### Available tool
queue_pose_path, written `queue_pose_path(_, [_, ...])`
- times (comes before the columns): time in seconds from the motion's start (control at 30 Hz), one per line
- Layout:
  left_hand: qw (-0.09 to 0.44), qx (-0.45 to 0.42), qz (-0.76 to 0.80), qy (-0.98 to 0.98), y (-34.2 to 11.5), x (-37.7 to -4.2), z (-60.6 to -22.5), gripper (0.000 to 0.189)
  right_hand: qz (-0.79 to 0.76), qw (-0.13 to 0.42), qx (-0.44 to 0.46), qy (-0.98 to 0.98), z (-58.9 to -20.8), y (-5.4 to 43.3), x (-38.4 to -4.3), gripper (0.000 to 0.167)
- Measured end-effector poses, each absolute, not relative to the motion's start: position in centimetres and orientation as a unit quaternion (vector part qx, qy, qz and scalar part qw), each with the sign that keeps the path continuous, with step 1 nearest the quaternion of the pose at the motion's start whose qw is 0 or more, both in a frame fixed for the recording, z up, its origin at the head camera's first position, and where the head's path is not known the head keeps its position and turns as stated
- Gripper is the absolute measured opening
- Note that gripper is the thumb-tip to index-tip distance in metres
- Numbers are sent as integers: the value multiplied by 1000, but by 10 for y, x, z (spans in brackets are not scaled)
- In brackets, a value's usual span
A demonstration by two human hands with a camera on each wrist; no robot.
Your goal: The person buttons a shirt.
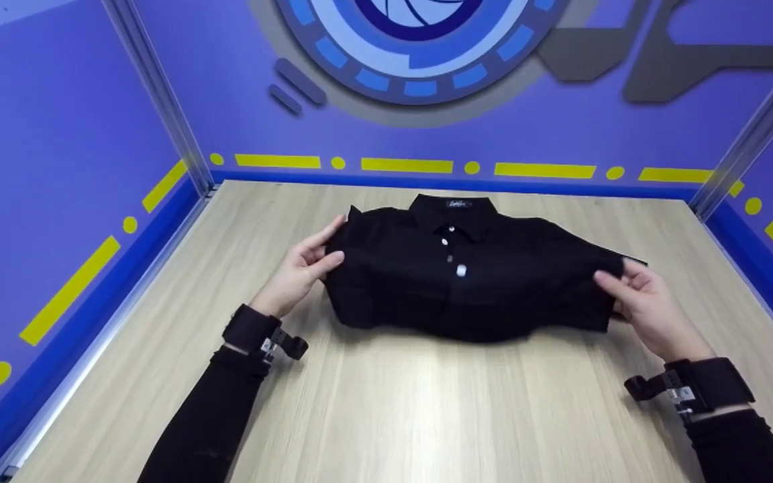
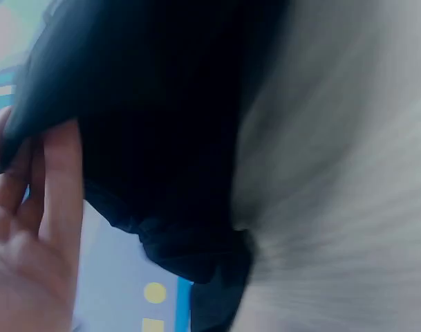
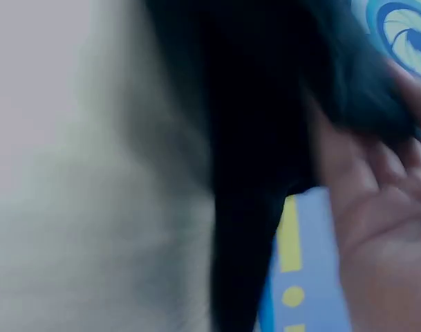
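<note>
A black collared shirt [image 1: 413, 268] with white buttons spreads between both hands, its collar toward the back wall. My left hand [image 1: 299, 275] pinches its left side between thumb and fingers. On the opposite side, my right hand [image 1: 651, 308] pinches the cloth near a sleeve. The near part of the shirt bulges and looks lifted off the table. In the left wrist view, the dark cloth [image 2: 162, 124] hangs from the fingers, with a gap between it and the table. The right wrist view is blurred, showing shirt fabric [image 3: 258, 124] draped over the fingers.
The light wood table [image 1: 427, 402] extends under and in front of the shirt. Blue patterned panels [image 1: 386, 141] wall it in at the back and both sides, with metal posts [image 1: 158, 87] at the corners. Black wrist straps [image 1: 252, 329] carry small cameras.
</note>
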State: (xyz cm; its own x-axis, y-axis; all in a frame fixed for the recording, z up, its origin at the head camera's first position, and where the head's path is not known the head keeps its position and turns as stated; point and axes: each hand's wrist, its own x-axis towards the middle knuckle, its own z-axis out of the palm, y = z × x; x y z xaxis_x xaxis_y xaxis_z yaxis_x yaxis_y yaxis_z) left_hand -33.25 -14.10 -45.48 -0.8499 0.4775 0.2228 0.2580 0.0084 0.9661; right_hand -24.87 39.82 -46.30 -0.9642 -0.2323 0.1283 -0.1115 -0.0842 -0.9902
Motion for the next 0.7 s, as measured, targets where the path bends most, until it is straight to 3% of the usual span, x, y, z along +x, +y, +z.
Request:
queue_pose_path(0.07, [50,267,661,699,-143,-333,-452,47,-736,-17,-105,668,-458,398,-248,13])
queue_pose_path(0.17, [60,260,614,743,-147,-333,-454,34,-664,-11,-59,745,-454,401,-246,16])
queue_pose_path(0.23, [79,254,577,772,-147,-333,-457,30,-604,33,-39,795,-454,404,-244,17])
queue_pose_path(0.4, [165,247,553,778,-144,-330,-461,29,-555,172,-53,812,-454,411,-241,41])
queue_pose_path(0.57, [271,198,610,718,-142,-325,-461,35,-618,259,-54,740,-454,410,-242,29])
queue_pose_path(0.63, [261,182,640,700,-139,-324,-459,36,-658,253,-49,708,-453,407,-243,24])
queue_pose_path(0.7, [199,180,679,684,-135,-324,-456,34,-712,210,-73,666,-452,404,-245,21])
